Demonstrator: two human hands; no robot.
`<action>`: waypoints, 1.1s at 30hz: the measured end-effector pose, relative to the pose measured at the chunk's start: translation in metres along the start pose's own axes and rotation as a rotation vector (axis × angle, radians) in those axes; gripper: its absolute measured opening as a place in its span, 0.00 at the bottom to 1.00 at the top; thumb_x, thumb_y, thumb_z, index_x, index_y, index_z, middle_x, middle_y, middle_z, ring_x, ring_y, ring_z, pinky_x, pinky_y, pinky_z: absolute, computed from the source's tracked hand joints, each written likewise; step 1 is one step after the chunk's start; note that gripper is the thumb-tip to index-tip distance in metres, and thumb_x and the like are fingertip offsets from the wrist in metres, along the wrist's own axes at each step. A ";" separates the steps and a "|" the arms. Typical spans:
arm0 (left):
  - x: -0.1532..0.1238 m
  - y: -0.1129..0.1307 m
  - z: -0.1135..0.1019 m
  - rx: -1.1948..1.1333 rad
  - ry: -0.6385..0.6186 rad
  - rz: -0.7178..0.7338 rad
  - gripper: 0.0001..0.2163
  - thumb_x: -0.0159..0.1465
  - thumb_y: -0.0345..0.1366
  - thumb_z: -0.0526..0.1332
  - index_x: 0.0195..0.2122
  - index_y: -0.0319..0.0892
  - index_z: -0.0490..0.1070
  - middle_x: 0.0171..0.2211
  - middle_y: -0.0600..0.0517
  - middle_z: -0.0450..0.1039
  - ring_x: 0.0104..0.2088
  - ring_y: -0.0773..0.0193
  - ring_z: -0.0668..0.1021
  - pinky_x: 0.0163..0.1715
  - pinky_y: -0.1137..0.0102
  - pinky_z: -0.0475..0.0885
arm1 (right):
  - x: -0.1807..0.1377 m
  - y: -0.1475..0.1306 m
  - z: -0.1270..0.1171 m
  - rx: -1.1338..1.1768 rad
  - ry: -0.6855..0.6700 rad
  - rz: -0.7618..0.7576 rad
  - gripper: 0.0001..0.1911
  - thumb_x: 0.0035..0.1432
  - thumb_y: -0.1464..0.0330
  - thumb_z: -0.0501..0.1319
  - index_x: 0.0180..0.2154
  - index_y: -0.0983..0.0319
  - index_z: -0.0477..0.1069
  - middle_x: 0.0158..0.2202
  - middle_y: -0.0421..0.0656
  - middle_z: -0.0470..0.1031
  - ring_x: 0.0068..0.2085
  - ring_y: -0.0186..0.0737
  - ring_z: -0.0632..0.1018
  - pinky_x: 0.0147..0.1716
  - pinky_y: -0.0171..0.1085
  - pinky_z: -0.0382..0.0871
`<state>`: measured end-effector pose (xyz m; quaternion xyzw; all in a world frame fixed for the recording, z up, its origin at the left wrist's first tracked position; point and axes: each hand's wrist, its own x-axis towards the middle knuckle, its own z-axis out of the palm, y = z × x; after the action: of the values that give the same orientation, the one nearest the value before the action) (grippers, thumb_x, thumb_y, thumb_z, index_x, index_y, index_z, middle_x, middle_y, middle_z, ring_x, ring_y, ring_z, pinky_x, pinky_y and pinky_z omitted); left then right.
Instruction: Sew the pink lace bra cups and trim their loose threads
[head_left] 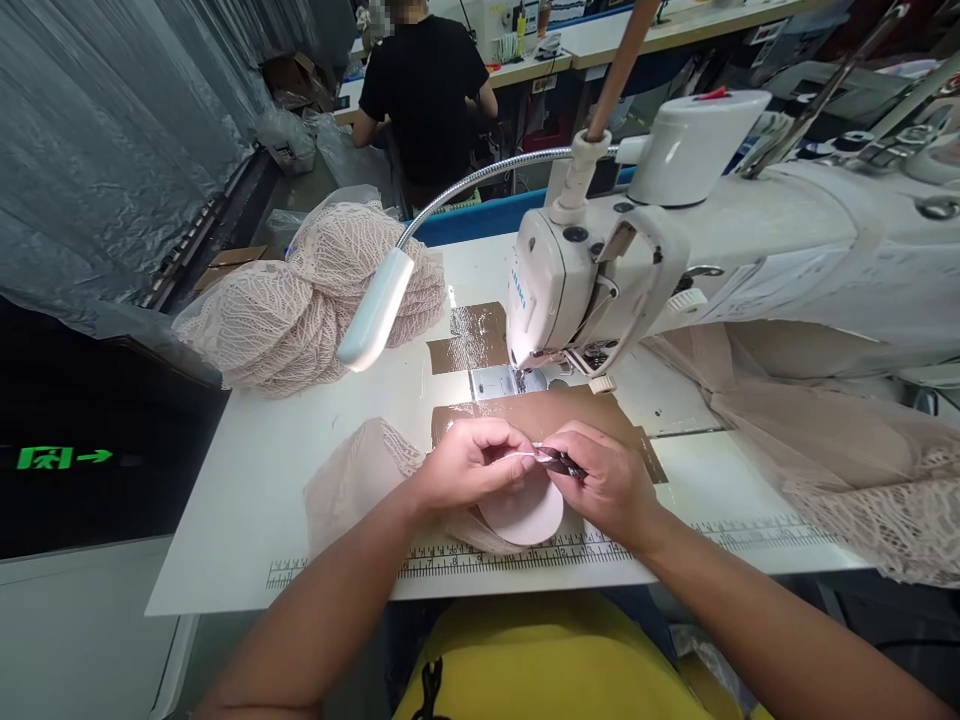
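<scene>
Over the front of the sewing table, both hands meet at the edge of a pale pink bra cup [527,512]. My left hand [474,462] pinches the cup's upper edge between thumb and fingers. Closed in my right hand [604,478] is a small pair of dark thread snips [559,461], their tips touching the edge beside my left fingertips. Sheer beige lace fabric [360,480] trails out to the left from under my left wrist. What exactly lies between the blades is too small to tell.
A white sewing machine [555,290] stands just beyond my hands, with a bendy lamp [379,310] at its left. Bundles of beige lace [322,290] lie at the back left. More mesh fabric [840,440] is heaped at right. A person in black [426,95] sits further back.
</scene>
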<state>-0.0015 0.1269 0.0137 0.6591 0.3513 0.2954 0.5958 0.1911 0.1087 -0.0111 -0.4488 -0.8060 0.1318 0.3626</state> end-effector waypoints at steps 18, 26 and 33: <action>0.000 -0.001 0.014 0.213 0.115 0.021 0.07 0.60 0.36 0.61 0.29 0.38 0.69 0.26 0.53 0.69 0.27 0.68 0.70 0.28 0.74 0.64 | 0.000 0.000 0.001 -0.046 0.008 0.031 0.05 0.56 0.72 0.57 0.29 0.61 0.69 0.25 0.39 0.68 0.25 0.33 0.69 0.23 0.31 0.60; 0.001 -0.002 0.004 -0.315 0.018 -0.069 0.09 0.58 0.36 0.65 0.29 0.36 0.68 0.30 0.49 0.70 0.30 0.68 0.73 0.32 0.72 0.68 | 0.001 0.002 0.002 -0.055 0.013 0.029 0.07 0.55 0.74 0.56 0.27 0.62 0.69 0.24 0.40 0.67 0.25 0.33 0.69 0.22 0.31 0.59; 0.002 -0.002 -0.001 -0.492 0.140 -0.108 0.10 0.60 0.37 0.63 0.29 0.36 0.67 0.27 0.51 0.71 0.26 0.71 0.71 0.28 0.74 0.66 | 0.000 0.003 0.000 -0.038 -0.016 0.069 0.05 0.53 0.75 0.56 0.29 0.62 0.69 0.25 0.39 0.67 0.26 0.34 0.69 0.24 0.32 0.60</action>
<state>-0.0012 0.1289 0.0118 0.4527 0.3438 0.3846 0.7273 0.1926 0.1105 -0.0123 -0.4822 -0.7953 0.1324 0.3428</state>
